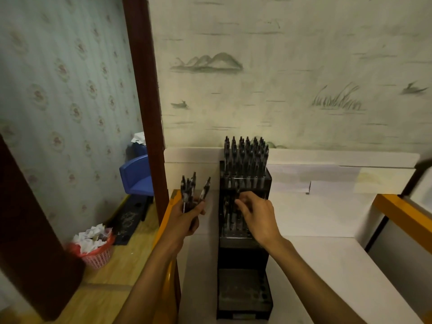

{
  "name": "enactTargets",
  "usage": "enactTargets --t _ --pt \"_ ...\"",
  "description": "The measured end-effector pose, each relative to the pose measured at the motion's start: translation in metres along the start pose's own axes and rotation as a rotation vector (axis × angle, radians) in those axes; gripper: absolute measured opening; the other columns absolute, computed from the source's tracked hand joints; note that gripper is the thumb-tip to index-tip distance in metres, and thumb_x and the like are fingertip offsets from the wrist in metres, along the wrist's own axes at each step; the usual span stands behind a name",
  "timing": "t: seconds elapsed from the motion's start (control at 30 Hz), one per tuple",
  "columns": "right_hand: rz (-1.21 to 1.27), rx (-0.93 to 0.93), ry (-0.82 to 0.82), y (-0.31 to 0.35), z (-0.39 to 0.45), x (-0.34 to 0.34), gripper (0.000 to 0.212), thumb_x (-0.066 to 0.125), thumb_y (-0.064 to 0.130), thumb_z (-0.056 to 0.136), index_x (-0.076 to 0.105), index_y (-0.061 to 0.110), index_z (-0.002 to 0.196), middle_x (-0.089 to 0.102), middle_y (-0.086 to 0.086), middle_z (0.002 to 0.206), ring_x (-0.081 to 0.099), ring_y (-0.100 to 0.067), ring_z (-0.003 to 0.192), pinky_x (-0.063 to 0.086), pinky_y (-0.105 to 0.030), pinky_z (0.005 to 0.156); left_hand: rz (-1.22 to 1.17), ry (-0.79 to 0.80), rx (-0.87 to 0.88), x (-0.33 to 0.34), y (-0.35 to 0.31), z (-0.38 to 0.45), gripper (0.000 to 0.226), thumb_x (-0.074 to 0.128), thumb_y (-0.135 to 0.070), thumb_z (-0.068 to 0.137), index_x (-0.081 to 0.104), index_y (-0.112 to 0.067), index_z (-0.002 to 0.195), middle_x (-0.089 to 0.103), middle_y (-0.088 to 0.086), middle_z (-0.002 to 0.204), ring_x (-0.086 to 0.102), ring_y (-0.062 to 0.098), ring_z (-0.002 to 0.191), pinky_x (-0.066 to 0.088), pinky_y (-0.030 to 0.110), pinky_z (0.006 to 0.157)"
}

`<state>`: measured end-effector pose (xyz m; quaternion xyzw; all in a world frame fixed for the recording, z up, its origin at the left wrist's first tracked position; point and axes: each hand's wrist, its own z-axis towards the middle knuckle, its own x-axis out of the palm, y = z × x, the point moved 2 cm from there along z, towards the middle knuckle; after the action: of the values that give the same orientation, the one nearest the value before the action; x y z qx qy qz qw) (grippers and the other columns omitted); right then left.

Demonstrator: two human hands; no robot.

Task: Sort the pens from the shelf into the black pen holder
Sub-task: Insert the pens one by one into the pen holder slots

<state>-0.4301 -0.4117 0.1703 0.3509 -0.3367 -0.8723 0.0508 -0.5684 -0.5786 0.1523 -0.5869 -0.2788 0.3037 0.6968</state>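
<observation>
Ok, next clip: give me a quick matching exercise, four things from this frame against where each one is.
Things:
1. Bundle of pens
2. Black pen holder
3. Pink basket
4. Blue chair

Places:
A. On the white shelf, under the right hand
B. On the floor at lower left, full of paper scraps
C. Gripped in the left hand
D. Behind the brown post

Pairs: 1-C, 2-A, 3-B, 4-D

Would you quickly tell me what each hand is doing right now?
Left hand: gripping a bundle of pens.
Right hand: pinching one pen at the holder.
</observation>
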Motion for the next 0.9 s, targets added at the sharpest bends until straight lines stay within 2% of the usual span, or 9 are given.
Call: enactTargets --t 0.1,0.27,0.47,0.53,0.6,0.7,0.77,0.87,0.9 --pt "-0.012 0.003 -0.004 -0.001 -0.001 0.003 0.023 0.063 0.027 0.095 0.068 0.015 0.115 0.073 0.002 0.100 0.066 -0.004 0.086 0.041 0.004 0.069 -0.018 0.021 -0.017 0.000 0.000 -0.003 0.019 0.058 -0.021 0.099 0.063 -0.003 0.095 0.050 0.002 0.052 0.039 0.015 0.040 0.031 0.022 0.037" --pt "-0.025 -0.006 0.003 0.001 0.001 0.004 0.023 0.063 0.026 0.095 0.068 0.015 0.115 0.073 0.002 0.100 0.065 -0.003 0.085 0.040 0.004 0.067 -0.030 0.002 -0.012 0.003 -0.004 -0.005 0.016 0.057 -0.016 0.099 0.064 -0.003 0.106 0.056 0.004 0.062 0.040 0.015 0.043 0.032 0.023 0.039" --pt "-0.071 -0.017 0.035 0.001 0.001 0.004 0.023 0.061 0.026 0.097 0.067 0.015 0.116 0.073 0.001 0.100 0.067 -0.006 0.086 0.041 0.002 0.066 0.048 0.033 0.002 0.005 -0.003 -0.006 0.012 0.058 -0.019 0.099 0.064 -0.011 0.104 0.065 -0.004 0.061 0.049 0.011 0.045 0.041 0.020 0.043" --pt "-0.094 -0.008 0.083 -0.003 -0.001 0.008 0.023 0.062 0.026 0.096 0.068 0.015 0.115 0.073 0.001 0.100 0.068 -0.008 0.087 0.044 -0.004 0.072 0.053 0.034 0.010 0.005 -0.001 -0.006 0.012 0.058 -0.020 0.098 0.065 -0.011 0.101 0.065 -0.002 0.063 0.050 0.012 0.047 0.041 0.021 0.044" --pt "-0.119 0.007 0.125 -0.008 -0.006 0.013 0.022 0.062 0.026 0.096 0.069 0.015 0.114 0.073 0.000 0.100 0.069 -0.010 0.088 0.048 -0.009 0.075 0.088 0.036 0.021 0.004 0.001 -0.004 0.016 0.058 -0.022 0.098 0.065 -0.009 0.095 0.061 -0.001 0.057 0.049 0.013 0.046 0.040 0.021 0.043" --pt "-0.124 0.027 0.116 -0.014 -0.011 0.017 0.018 0.063 0.025 0.096 0.070 0.017 0.110 0.074 0.001 0.096 0.067 -0.006 0.081 0.043 0.000 0.065 0.133 0.030 0.018 0.003 0.006 0.000 0.019 0.060 -0.027 0.097 0.066 -0.009 0.091 0.058 0.000 0.053 0.050 0.015 0.045 0.040 0.022 0.043" --pt "-0.133 0.025 0.122 -0.014 -0.009 0.014 0.015 0.064 0.024 0.095 0.073 0.017 0.104 0.074 0.001 0.094 0.065 -0.004 0.078 0.042 0.001 0.064 0.129 0.035 0.020 0.003 0.006 0.002 0.017 0.062 -0.028 0.096 0.068 -0.012 0.093 0.063 0.000 0.058 0.052 0.014 0.045 0.040 0.021 0.043" --pt "-0.153 0.059 0.143 -0.009 -0.007 0.006 0.015 0.067 0.028 0.093 0.077 0.017 0.089 0.073 0.003 0.082 0.066 -0.005 0.073 0.053 -0.015 0.069 0.120 0.058 0.025 0.004 0.008 0.004 0.014 0.064 -0.027 0.095 0.069 -0.016 0.102 0.074 0.002 0.079 0.056 0.013 0.047 0.038 0.019 0.040" --pt "-0.148 0.075 0.136 -0.006 -0.007 0.003 0.017 0.068 0.030 0.092 0.076 0.017 0.084 0.072 0.005 0.076 0.065 -0.003 0.068 0.053 -0.015 0.067 0.132 0.061 0.031 0.004 0.008 0.005 0.014 0.065 -0.027 0.094 0.069 -0.019 0.104 0.075 0.002 0.086 0.057 0.014 0.048 0.039 0.018 0.040"
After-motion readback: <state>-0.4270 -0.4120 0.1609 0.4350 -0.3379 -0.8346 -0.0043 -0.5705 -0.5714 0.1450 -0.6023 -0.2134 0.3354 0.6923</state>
